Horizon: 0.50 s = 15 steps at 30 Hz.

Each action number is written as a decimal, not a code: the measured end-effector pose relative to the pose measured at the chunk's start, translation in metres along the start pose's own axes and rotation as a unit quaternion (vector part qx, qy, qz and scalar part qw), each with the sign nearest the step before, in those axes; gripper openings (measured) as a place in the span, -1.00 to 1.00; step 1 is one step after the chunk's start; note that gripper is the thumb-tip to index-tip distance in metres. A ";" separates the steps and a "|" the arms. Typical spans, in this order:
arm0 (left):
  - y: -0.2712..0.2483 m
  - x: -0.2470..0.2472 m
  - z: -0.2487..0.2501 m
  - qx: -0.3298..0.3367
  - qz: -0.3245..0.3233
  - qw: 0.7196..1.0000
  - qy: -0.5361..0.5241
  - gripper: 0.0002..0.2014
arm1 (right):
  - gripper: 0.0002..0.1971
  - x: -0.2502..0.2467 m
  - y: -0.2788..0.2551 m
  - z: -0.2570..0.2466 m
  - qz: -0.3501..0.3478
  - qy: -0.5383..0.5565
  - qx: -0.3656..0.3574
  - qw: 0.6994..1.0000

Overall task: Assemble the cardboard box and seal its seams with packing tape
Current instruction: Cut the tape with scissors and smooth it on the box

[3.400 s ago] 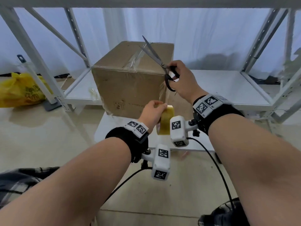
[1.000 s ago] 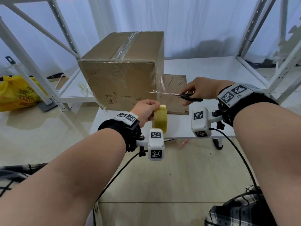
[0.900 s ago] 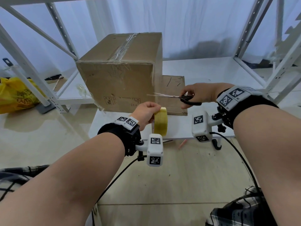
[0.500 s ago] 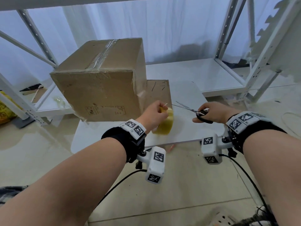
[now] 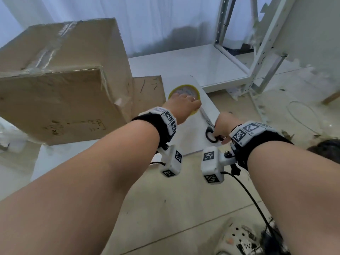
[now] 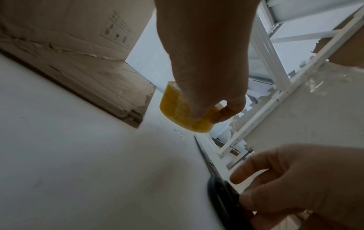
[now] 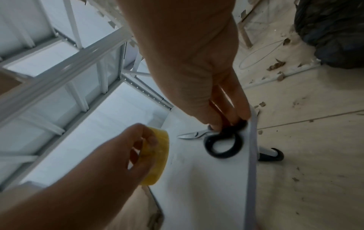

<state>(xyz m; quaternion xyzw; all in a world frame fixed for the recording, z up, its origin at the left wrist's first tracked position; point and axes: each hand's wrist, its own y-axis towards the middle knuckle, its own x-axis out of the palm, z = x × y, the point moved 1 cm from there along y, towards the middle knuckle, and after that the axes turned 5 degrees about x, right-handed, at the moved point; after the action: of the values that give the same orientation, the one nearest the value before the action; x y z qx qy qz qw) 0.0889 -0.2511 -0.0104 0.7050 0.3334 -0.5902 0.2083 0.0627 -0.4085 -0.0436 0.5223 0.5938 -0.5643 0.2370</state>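
Both hands had dropped to the white table (image 5: 185,140) since half a second before, when tape and scissors were held above it. One box (image 5: 62,85) stood at the left on the table, closed, with clear tape along its top seam and down its front edge; a flat cardboard sheet (image 5: 147,91) lay just beside it. One yellow tape roll (image 5: 184,89) now lay on its side near the table's right edge, and the left hand (image 5: 181,107) gripped it from above, fingers curled over the rim and into the core. One pair of scissors (image 5: 208,126) lay flat on the table right of the roll, blades together and pointing toward it. The right hand (image 5: 223,126) pinched their black handle loops. White shelving (image 5: 237,37) stood at the far right.
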 end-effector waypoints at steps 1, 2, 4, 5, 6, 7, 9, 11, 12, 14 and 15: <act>0.002 0.003 0.000 0.006 -0.005 1.000 0.011 -0.53 | -0.91 0.001 0.001 -0.001 0.010 0.001 -0.008 1.000; 0.004 0.006 -0.001 0.011 -0.011 1.000 0.021 -0.53 | -0.92 0.001 0.002 -0.002 0.015 -0.016 -0.012 1.000; 0.006 0.009 -0.003 0.015 -0.018 0.999 0.028 -0.49 | -0.94 0.001 0.001 -0.006 0.032 -0.070 -0.011 0.997; 0.005 0.011 -0.005 0.009 -0.014 1.000 0.020 -0.45 | -0.91 0.000 0.000 -0.007 0.054 -0.083 -0.016 0.995; 0.003 0.011 -0.006 -0.005 -0.008 1.000 0.000 -0.41 | -0.87 -0.001 -0.001 -0.008 0.073 -0.073 -0.025 0.994; 0.001 0.012 -0.008 -0.021 0.001 0.999 -0.024 -0.36 | -0.82 -0.002 -0.002 -0.008 0.086 -0.057 -0.036 0.994; -0.002 0.013 -0.011 -0.042 0.004 0.996 -0.073 -0.30 | -0.77 -0.006 -0.007 -0.011 0.103 -0.036 -0.049 0.993; -0.006 0.014 -0.014 -0.059 -0.005 0.991 -0.122 -0.35 | -0.76 -0.011 -0.009 -0.016 0.110 -0.007 -0.065 0.992; -0.008 0.013 -0.016 -0.069 0.000 0.987 -0.143 -0.42 | -0.78 -0.014 -0.010 -0.019 0.118 0.019 -0.076 0.990; -0.018 0.003 -0.022 -0.088 0.028 0.985 -0.145 -0.57 | -0.79 -0.020 -0.014 -0.028 0.128 0.060 -0.101 0.985; -0.024 -0.004 -0.024 -0.096 0.046 0.987 -0.124 -0.61 | -0.79 -0.023 -0.016 -0.034 0.131 0.081 -0.112 0.982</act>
<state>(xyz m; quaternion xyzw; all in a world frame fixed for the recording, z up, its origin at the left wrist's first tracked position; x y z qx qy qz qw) 0.0884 -0.2189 0.0006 0.6174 0.3271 -0.6285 0.3416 0.0669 -0.3828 -0.0086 0.6097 0.5970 -0.4143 0.3163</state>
